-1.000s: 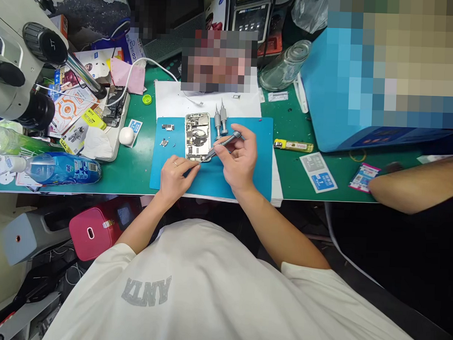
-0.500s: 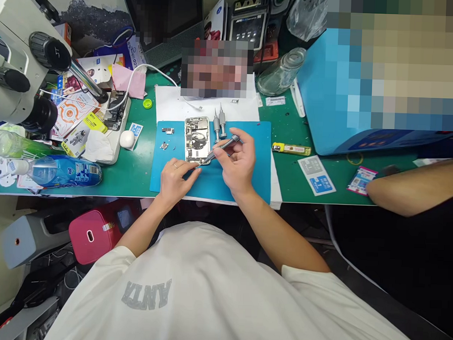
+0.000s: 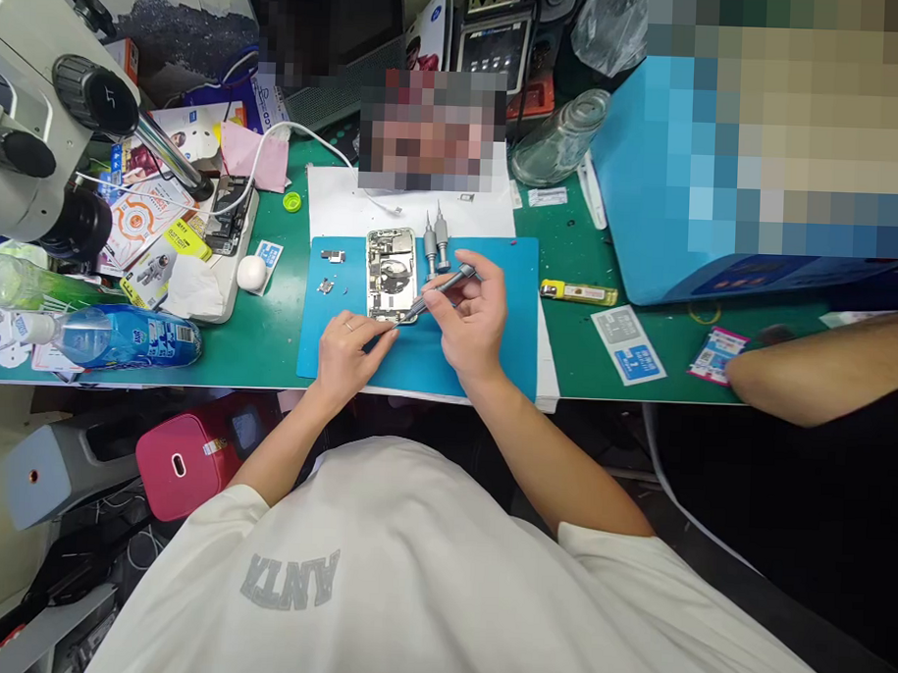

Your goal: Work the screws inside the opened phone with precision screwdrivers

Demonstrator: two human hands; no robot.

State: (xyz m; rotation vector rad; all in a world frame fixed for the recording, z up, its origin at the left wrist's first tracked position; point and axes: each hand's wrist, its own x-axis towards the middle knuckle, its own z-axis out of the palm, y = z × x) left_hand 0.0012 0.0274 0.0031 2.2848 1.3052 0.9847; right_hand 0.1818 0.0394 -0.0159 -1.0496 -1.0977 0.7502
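Observation:
An opened phone (image 3: 391, 285), its inner parts bare, lies on the blue mat (image 3: 418, 367). My right hand (image 3: 473, 323) is closed around a slim grey screwdriver (image 3: 451, 286), which slants down to the left over the phone's lower edge. At its tip, the thumb and forefinger of my left hand (image 3: 349, 358) come together in a pinch; anything between them is too small to make out. Two more grey screwdrivers (image 3: 429, 247) (image 3: 442, 240) are beside the phone's upper right. Left of the phone are small loose parts (image 3: 333, 257) (image 3: 325, 286).
A microscope (image 3: 96, 94) overhangs the left side, above bottles (image 3: 146, 338) and cards. A white cable (image 3: 309, 132) crosses to the paper (image 3: 336, 200) behind the mat. On the right are a glass jar (image 3: 559, 139), a yellow cutter (image 3: 578, 293) and another person's arm (image 3: 816, 374).

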